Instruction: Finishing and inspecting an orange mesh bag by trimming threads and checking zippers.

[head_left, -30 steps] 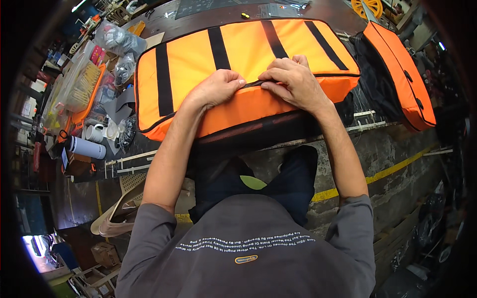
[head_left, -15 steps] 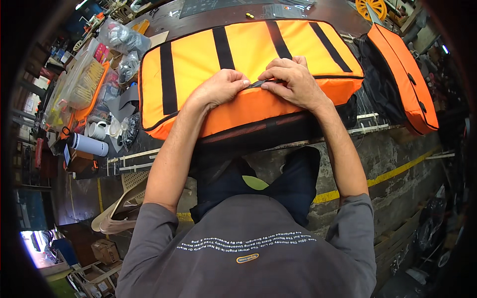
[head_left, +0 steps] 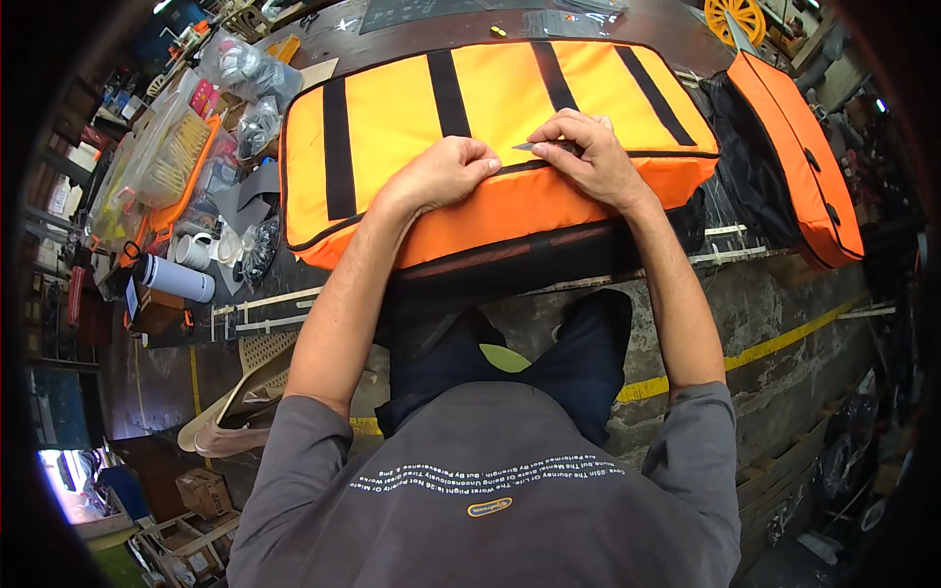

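Two pinches I see: left hand [head_left: 443, 174] closed on black trim [head_left: 526, 165], right hand [head_left: 591, 162] closed around a grey pointed tool [head_left: 522, 146] aimed left, both at the near long edge of the orange bag [head_left: 502, 103].

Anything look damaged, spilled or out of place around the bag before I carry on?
Nothing looks spilled, and no clear damage shows on the large orange-and-yellow bag. One oddity: the near end of the second orange bag at right appears to jut past the front edge of the table.
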`<state>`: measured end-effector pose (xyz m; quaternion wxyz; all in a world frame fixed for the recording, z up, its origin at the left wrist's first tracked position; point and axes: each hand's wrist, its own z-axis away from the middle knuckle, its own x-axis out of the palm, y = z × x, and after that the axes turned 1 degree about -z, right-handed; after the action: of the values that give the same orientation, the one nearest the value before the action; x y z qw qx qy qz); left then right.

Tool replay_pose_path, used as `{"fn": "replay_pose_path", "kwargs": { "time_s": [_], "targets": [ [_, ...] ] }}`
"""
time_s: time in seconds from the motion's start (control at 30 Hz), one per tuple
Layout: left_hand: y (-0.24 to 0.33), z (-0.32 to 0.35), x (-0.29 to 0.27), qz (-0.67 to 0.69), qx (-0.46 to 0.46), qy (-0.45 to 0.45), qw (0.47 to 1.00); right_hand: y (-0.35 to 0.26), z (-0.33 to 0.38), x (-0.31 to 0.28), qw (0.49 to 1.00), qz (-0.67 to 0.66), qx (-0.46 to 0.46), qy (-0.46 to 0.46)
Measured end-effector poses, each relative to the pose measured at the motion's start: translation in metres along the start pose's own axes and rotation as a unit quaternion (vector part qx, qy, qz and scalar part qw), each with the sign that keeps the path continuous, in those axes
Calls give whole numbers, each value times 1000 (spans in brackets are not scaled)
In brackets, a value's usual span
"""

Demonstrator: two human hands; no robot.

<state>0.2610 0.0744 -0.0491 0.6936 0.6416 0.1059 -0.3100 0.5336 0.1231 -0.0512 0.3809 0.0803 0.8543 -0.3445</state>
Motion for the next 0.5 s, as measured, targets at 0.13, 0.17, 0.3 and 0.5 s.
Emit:
{"fn": "replay_pose_path", "kwargs": {
  "time_s": [0.13,0.17,0.3,0.5],
  "targets": [
    [7,36,-18,-136,63,50,987,2,-4,5,997,-61,-18,43],
    [1,44,-31,-218,75,63,971,4,-4,4,993,-108,8,48],
    [-46,114,-90,-366,27,179,913,8,-3,6,982,-167,2,93],
    [-85,195,-105,-280,103,400,866,-27,-6,20,990,101,-54,88]
  ]
}}
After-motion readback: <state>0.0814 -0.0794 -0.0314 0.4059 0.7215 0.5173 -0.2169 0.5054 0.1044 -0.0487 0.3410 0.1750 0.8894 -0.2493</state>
